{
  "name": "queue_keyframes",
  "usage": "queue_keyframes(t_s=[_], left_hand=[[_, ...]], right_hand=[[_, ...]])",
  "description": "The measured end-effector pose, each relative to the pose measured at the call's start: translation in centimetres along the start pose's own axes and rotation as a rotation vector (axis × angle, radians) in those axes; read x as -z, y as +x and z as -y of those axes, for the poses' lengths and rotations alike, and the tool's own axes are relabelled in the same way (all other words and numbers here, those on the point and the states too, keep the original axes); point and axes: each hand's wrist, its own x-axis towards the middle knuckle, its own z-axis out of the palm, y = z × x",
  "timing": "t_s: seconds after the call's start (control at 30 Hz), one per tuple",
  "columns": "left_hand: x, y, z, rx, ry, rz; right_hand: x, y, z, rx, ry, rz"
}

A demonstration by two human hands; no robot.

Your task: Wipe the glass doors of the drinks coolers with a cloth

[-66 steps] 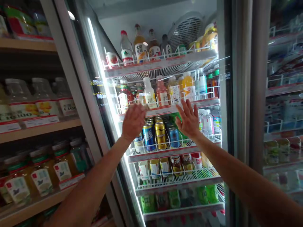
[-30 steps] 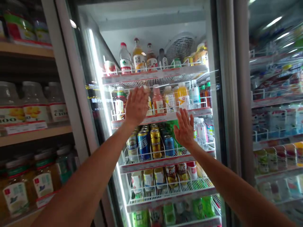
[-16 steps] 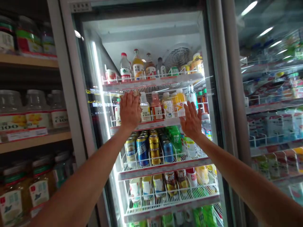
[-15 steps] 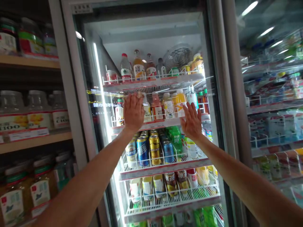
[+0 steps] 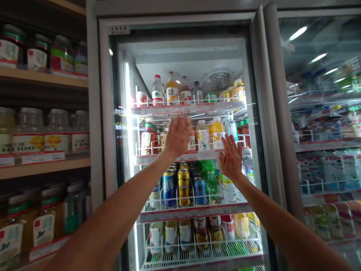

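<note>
My left hand (image 5: pixel 178 137) lies flat against the glass door (image 5: pixel 180 56) of a drinks fridge, in front of the second shelf. Its fingers are close together and smeared by motion. A pale, cloth-like scrap shows faintly at the fingertips, mostly hidden under the hand. Lower and to the right, my right hand (image 5: pixel 231 158) rests on the glass with its fingers stretched out and nothing in it. Behind the glass, an orange juice bottle (image 5: pixel 218 131) stands between the two hands, and a gold can (image 5: pixel 183 187) stands below them.
A vertical door handle (image 5: pixel 269 98) runs along the right side, beside a second glass-fronted fridge (image 5: pixel 324 124). To the left, wooden shelves (image 5: pixel 47 165) hold several jars and bottles. Wire shelves (image 5: pixel 191 212) inside the fridge carry bottles and cans.
My left hand has slid to the right across the glass, closer to my right hand. My right hand stays in nearly the same place on the door. The view has tilted slightly.
</note>
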Motion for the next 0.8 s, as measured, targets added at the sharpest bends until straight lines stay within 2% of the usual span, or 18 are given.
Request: queue_keyframes(t_s=[0.07,0.1,0.13,0.17,0.27,0.3,0.33,0.37,0.47,0.5,0.53,0.57,0.63,0.7,0.73,0.8], left_hand=[[-0.2,-0.1,-2.0,-0.279,-0.041,0.118],[-0.2,0.0,-2.3,-0.351,-0.052,0.157],[0.0,0.3,-2.0,-0.364,-0.055,0.176],[0.2,0.6,-1.1,-0.301,-0.048,0.169],[1.0,1.6,2.5,0.146,0.012,0.023],[1.1,1.8,3.0,0.256,0.027,-0.021],[1.2,1.8,3.0,0.299,0.033,-0.041],[1.1,1.7,2.5,0.261,0.028,-0.028],[0.8,0.8,0.2,-0.123,-0.020,0.118],[0.8,0.4,0.1,-0.200,-0.025,0.149],[1.0,0.0,0.6,-0.191,-0.016,0.143],[1.4,-0.4,1.6,-0.103,0.007,0.100],[2.3,-1.2,4.3,0.199,0.071,-0.052],[2.9,-2.0,6.1,0.392,0.123,-0.165],[3.0,-2.4,6.0,0.422,0.137,-0.187],[2.6,-3.1,4.2,0.330,0.131,-0.144]], right_hand=[[-0.1,0.0,0.0,0.004,0.002,-0.015],[-0.1,0.0,-0.1,0.006,0.003,-0.024],[-0.1,-0.1,-0.1,0.010,0.003,-0.032],[-0.1,-0.1,-0.1,0.014,0.002,-0.037],[-0.2,0.0,-0.1,0.016,-0.002,-0.039],[-0.1,0.0,-0.1,0.014,-0.002,-0.035],[-0.1,0.0,-0.1,0.012,-0.001,-0.030],[-0.1,0.0,0.0,0.008,0.001,-0.028],[0.0,0.0,0.1,0.005,0.010,-0.034],[0.0,0.0,0.1,0.004,0.012,-0.038],[0.1,0.1,0.1,0.004,0.014,-0.041],[0.1,0.1,0.1,0.006,0.015,-0.041],[0.1,0.1,0.2,0.009,0.020,-0.048],[0.1,0.2,0.2,0.012,0.026,-0.065],[0.0,0.2,0.2,0.015,0.030,-0.071],[0.0,0.1,0.1,0.016,0.033,-0.076]])
